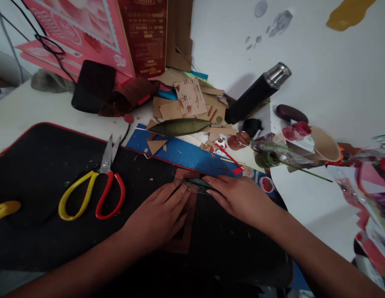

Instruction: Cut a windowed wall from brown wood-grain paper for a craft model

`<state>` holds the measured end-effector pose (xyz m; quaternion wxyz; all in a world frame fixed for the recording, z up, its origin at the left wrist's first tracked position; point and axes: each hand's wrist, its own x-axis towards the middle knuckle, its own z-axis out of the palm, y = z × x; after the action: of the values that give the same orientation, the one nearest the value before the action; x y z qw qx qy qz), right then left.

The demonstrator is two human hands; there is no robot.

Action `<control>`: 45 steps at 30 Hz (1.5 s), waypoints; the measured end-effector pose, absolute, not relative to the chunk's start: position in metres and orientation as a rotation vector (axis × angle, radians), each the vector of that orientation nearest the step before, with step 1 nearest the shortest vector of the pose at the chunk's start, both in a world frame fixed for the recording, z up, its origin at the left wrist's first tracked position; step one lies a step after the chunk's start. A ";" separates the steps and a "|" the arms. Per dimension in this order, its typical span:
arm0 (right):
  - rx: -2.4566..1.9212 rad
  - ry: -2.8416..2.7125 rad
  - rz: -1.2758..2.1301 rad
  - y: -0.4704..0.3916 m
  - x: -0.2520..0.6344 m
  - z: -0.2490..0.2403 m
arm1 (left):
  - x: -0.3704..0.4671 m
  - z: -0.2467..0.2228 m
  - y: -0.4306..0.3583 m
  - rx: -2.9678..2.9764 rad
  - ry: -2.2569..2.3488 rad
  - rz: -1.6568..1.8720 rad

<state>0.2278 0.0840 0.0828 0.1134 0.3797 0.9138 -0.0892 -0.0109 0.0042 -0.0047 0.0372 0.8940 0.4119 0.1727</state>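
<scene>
My left hand (158, 213) lies over a reddish-brown strip (187, 225) on the black mat (43, 165), its fingers together and pressing on the strip's upper end. Beside its fingertips, my right hand (238, 196) is closed round a dark green, slender piece (199, 182) that points left over the strip. Something clear and shiny shows just below that piece; what it is cannot be made out. Left of my hands, scissors (105, 166) with one yellow and one red handle lie partly open on the mat.
Behind the mat are cardboard scraps (190, 97), a long green leaf-like boat shape (180, 127) and a blue sheet (180, 153). A black flask (254, 97) leans at the back. Jars and a tan cup (327, 145) stand right. A black phone-like object (94, 86) lies at left.
</scene>
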 end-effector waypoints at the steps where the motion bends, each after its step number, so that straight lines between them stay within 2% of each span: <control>1: 1.112 2.683 -0.256 0.084 0.228 0.083 | -0.011 -0.005 0.004 2.740 1.269 0.529; 17: 0.964 2.636 -0.075 0.089 0.217 0.090 | -0.011 -0.004 0.006 2.722 1.239 0.530; 45: 0.792 2.515 -0.015 0.093 0.221 0.100 | -0.014 -0.003 0.008 2.659 1.208 0.488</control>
<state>0.2208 0.0928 0.1002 0.2499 0.2909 0.9235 -0.0055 -0.0144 0.0082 -0.0027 0.0902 0.8944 0.4062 0.1641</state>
